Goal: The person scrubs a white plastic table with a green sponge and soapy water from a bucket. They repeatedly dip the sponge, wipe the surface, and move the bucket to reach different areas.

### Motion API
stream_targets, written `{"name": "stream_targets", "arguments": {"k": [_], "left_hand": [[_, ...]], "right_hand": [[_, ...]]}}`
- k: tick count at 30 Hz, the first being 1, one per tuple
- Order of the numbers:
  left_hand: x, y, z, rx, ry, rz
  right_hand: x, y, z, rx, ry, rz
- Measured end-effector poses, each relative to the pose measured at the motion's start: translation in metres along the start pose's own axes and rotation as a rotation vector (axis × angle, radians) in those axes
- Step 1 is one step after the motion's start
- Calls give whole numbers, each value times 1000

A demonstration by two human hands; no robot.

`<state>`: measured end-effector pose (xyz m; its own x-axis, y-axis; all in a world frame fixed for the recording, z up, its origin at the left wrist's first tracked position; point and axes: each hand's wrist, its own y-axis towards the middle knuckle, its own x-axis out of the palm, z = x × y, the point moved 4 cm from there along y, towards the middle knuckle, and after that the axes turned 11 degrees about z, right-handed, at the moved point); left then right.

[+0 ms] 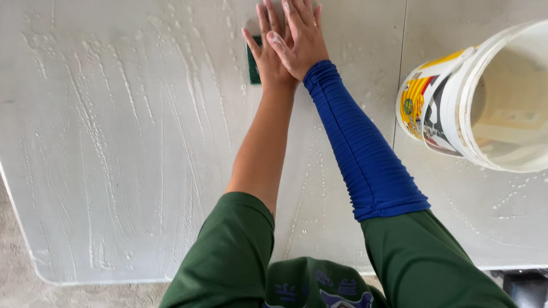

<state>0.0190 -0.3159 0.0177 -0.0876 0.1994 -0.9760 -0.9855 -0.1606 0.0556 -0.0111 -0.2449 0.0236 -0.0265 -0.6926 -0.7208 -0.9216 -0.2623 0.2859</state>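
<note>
Both arms reach far across a white plastic table (114, 142) streaked with soapy foam. My left hand (267, 54) lies flat on a dark green scrub sponge (253, 63), of which only the left edge shows. My right hand (301, 37) is laid on top of the left one, fingers spread, pressing down. A blue ribbed sleeve covers my right forearm; the left forearm is bare.
A white plastic bucket (456, 114) with a yellow and red label stands at the right, holding cloudy water. A seam (399, 85) runs down the table left of the bucket. The table's rounded corner (40, 268) is at lower left, above grey floor (17, 285).
</note>
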Motion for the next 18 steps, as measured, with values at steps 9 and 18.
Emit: {"name": "stream_targets", "arguments": {"k": [9,18], "left_hand": [[2,-120,-4,-32,-11,55],[12,-382,50,-139,-188,-52]], "right_hand": [[-10,-103,-33,-86,-153,-157],[-80,-367,-52,-28,111,-119]]}}
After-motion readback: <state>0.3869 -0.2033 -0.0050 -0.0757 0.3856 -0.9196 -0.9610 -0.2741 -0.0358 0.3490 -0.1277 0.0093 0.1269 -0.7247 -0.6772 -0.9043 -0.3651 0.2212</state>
